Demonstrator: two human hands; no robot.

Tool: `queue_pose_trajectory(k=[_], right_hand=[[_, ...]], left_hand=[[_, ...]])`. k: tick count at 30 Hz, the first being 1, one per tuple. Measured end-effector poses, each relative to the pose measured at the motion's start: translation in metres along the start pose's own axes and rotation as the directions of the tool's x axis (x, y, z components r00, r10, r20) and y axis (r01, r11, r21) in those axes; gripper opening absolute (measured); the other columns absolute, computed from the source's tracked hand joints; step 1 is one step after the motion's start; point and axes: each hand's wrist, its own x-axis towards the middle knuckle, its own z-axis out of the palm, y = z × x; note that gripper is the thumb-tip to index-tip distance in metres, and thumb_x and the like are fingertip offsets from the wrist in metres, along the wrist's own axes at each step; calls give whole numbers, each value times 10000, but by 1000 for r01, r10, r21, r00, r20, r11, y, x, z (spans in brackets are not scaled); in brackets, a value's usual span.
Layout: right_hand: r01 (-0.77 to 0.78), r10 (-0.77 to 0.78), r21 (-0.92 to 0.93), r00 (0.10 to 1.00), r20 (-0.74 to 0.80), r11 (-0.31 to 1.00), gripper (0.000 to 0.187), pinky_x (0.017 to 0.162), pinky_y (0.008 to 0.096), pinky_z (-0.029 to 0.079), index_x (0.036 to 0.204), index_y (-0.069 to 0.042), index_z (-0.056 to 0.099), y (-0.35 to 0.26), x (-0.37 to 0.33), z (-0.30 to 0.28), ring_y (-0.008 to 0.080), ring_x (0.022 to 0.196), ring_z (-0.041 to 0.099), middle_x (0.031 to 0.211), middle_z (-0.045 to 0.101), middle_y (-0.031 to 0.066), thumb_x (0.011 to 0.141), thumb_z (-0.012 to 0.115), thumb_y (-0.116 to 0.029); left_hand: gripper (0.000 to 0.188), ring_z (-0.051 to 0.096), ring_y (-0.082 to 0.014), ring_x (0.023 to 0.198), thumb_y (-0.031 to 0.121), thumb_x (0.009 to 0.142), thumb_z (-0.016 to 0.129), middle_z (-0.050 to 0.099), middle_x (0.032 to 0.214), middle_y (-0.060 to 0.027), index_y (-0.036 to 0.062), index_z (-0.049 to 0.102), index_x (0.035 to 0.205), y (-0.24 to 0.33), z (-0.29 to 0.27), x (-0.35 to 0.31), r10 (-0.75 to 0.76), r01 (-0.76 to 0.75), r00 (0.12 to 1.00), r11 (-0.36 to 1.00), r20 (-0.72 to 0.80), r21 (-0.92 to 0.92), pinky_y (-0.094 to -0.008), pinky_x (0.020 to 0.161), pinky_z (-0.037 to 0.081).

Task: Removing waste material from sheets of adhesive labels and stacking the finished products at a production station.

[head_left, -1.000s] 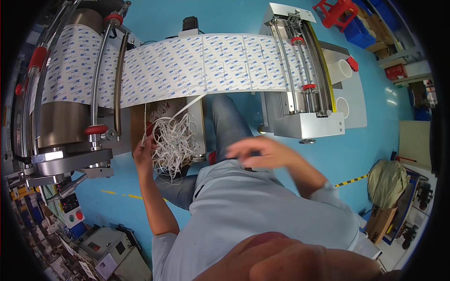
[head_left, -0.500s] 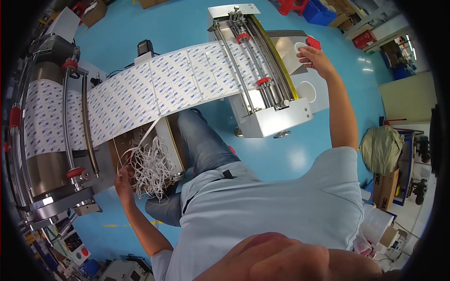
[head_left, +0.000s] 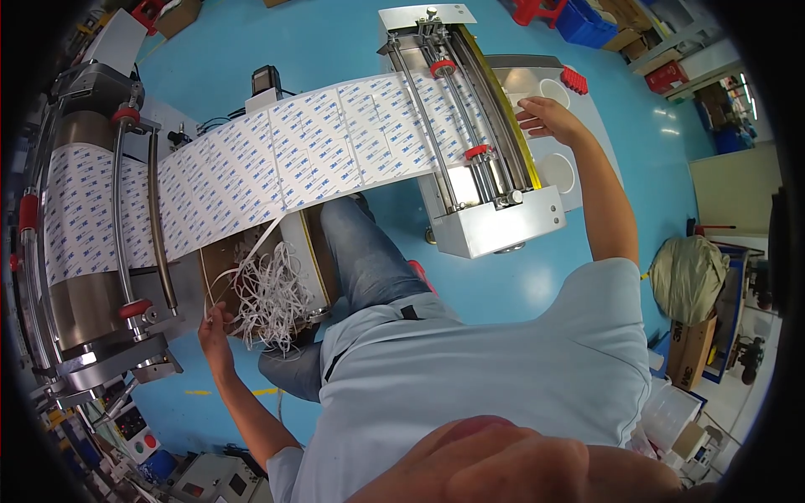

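Note:
A wide white web with blue print [head_left: 314, 142] runs from the roller machine [head_left: 88, 314] on the left to the silver roller unit [head_left: 503, 226] on the right. My left hand [head_left: 216, 325] is closed at the left edge of a tangle of thin white strips [head_left: 272, 298], pinching a narrow strip that rises toward the web. The tangle fills a cardboard box [head_left: 314, 260] beside my knee. My right hand [head_left: 549, 120] holds nothing. Its fingers reach out, slightly apart, beside the roller unit's yellow edge [head_left: 524, 151], between two white round shapes [head_left: 556, 173] on a pale surface.
A red ribbed object [head_left: 574, 80] sits by the far round shape. Beyond stand a blue crate [head_left: 585, 23] and a red stool [head_left: 537, 10]. A wrapped greenish bundle [head_left: 688, 281] and a cardboard box [head_left: 692, 352] stand at the right, over blue floor [head_left: 537, 285].
My right hand has moved left and a little nearer, toward the roller unit's yellow edge. My left hand has shifted slightly left, still pinching the strip. The view has shifted a little.

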Motion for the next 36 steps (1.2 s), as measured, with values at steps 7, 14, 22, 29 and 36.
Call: queue_pose_trajectory(k=[7,14,22,29,36], right_hand=[[-66,59,139,997,55,988,550,881,352,442,1235,-40,472,15,2,-5,218,1001,569,1135,572,131,884,499,-461],[24,4,285,995,-96,958,316,712,301,521,1049,6,561,44,19,-26,188,773,637,939,628,126,833,623,-217],[166,-169,-38,932,-320,985,236,667,261,496,997,14,564,38,-9,-42,153,716,630,886,641,91,824,614,-137],[641,-484,160,699,-527,751,211,763,248,479,1041,10,535,16,-93,-73,110,830,601,953,642,74,852,580,-71],[813,-556,357,577,-598,459,212,761,250,490,1003,-11,530,-12,-143,-39,107,811,602,938,642,73,827,627,-78]], left_hand=[[299,524,-83,760,284,922,523,570,805,8,17,600,1032,2,-7,-11,7,-15,998,992,63,125,-233,724,427],[247,522,-80,702,242,914,535,568,720,6,15,605,986,-23,-51,-27,1,0,1000,1000,15,-31,-237,708,418],[281,465,-49,661,292,918,536,519,703,26,23,572,991,-37,-47,-26,-1,3,1000,985,12,-171,-211,660,386],[319,414,-59,651,330,915,534,456,683,42,23,553,1003,-44,-45,-23,43,-40,999,992,15,-120,-217,644,349],[316,393,-63,639,317,919,531,449,678,26,16,545,1012,-48,-33,-22,37,-28,998,982,48,-185,-229,628,338]])
